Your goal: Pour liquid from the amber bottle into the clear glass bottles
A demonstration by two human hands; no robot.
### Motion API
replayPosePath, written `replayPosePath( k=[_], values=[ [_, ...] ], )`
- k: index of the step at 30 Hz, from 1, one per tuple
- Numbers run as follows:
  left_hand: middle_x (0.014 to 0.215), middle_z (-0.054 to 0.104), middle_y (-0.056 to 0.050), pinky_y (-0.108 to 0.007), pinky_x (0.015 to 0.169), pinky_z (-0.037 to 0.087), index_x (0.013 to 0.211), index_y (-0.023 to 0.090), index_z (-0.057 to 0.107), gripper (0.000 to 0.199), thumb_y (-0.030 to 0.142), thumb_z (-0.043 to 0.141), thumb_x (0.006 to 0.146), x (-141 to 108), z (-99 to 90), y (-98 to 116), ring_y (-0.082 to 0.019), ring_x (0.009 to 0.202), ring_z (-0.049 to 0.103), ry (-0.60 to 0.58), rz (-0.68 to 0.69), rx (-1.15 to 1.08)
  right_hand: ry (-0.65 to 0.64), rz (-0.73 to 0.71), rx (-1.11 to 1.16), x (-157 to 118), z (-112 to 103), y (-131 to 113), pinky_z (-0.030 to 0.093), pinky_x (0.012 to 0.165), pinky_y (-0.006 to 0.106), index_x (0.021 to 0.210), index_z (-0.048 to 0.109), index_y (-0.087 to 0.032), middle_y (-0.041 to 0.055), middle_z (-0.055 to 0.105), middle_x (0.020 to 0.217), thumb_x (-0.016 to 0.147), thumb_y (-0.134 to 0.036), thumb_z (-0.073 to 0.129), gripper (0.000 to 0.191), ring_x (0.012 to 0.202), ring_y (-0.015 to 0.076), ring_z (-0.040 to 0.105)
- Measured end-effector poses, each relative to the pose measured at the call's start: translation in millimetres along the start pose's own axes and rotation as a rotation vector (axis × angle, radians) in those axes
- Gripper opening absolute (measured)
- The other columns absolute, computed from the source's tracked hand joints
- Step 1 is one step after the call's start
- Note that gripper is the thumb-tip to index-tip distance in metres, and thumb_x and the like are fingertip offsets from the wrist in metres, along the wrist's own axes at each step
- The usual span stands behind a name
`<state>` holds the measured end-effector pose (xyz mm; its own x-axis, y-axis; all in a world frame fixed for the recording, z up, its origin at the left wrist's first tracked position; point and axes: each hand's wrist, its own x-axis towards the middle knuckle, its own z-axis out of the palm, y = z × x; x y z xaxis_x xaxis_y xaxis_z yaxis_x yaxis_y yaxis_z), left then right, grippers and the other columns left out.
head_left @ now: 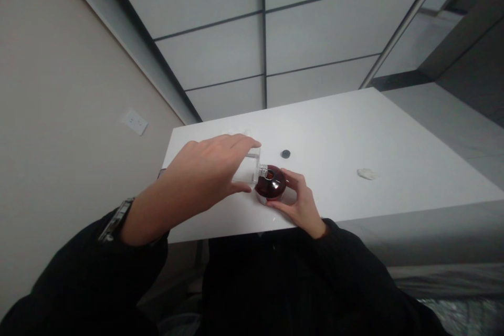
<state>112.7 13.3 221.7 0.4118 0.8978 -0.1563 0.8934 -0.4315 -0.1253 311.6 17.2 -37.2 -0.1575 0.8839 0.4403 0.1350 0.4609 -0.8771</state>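
Note:
My left hand (214,165) is wrapped round a clear bottle (249,170), which it holds tilted on its side with the neck pointing right. The bottle's uncapped mouth meets the open mouth of a dark reddish-brown bottle (273,185) with round shoulders. That brown bottle stands upright on the white table, and my right hand (301,200) grips it from the right with thumb and fingers around its side. Whether liquid is flowing between the two mouths is too small to make out. A small dark cap (285,154) lies just beyond the brown bottle.
On the right part of the white table (334,131) lies a crumpled whitish piece (367,174), perhaps tissue. Small pale items behind my left hand are mostly hidden. A panelled sliding door (224,58) stands behind the table, and a wall with a socket (135,122) is at left.

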Motion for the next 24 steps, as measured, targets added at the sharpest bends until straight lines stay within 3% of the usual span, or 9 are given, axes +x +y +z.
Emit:
replayPosePath(
  k=[14,24],
  values=[
    [0.143,0.071,-0.008,-0.035,0.091,0.057,0.136,0.028,0.062,0.046,0.037,0.078,0.094,0.3,-2.0,1.4,-0.029,0.123,0.071,0.030,0.033,0.021,-0.022,0.022,0.036,0.6,-1.6,-1.9,0.059,0.112,0.059,0.144,0.053,-0.027,0.0153,0.070,0.139,0.076,-0.054,0.094,0.084,0.130,0.0360,0.071],
    [0.143,0.071,-0.007,-0.036,0.092,0.057,0.135,0.029,0.064,0.046,0.037,0.080,0.092,1.8,-8.7,6.1,-0.030,0.124,0.071,-0.026,0.001,0.013,-0.021,0.016,0.020,1.6,-1.7,-2.8,0.060,0.111,0.059,0.144,0.053,-0.027,0.0149,0.071,0.139,0.075,-0.053,0.095,0.085,0.130,0.0355,0.071]
  ],
)
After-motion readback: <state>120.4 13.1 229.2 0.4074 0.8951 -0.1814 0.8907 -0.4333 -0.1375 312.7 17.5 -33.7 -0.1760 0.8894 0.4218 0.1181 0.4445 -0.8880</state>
